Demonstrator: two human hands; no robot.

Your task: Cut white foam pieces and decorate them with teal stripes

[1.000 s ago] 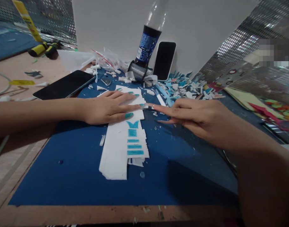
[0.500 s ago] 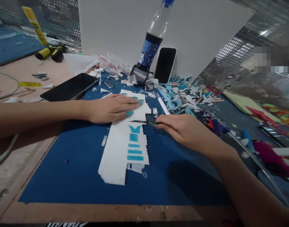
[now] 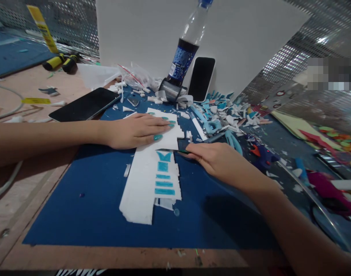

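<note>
Some of the white board (image 3: 143, 184), at nine o'clock from the right hand (image 3: 214, 157), is hidden under the flattened left hand (image 3: 136, 132); the right pinches a thin blade (image 3: 171, 150), rear end covered.

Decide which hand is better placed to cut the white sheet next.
Likely the right hand: it holds the thin knife over the white sheet, beside a notched turquoise shape. The left hand lies flat on the sheet, without a tool.

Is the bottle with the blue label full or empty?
Neither: the bottle is partly full. Dark liquid shows just above its blue label, and the clear plastic higher up looks empty.
</note>
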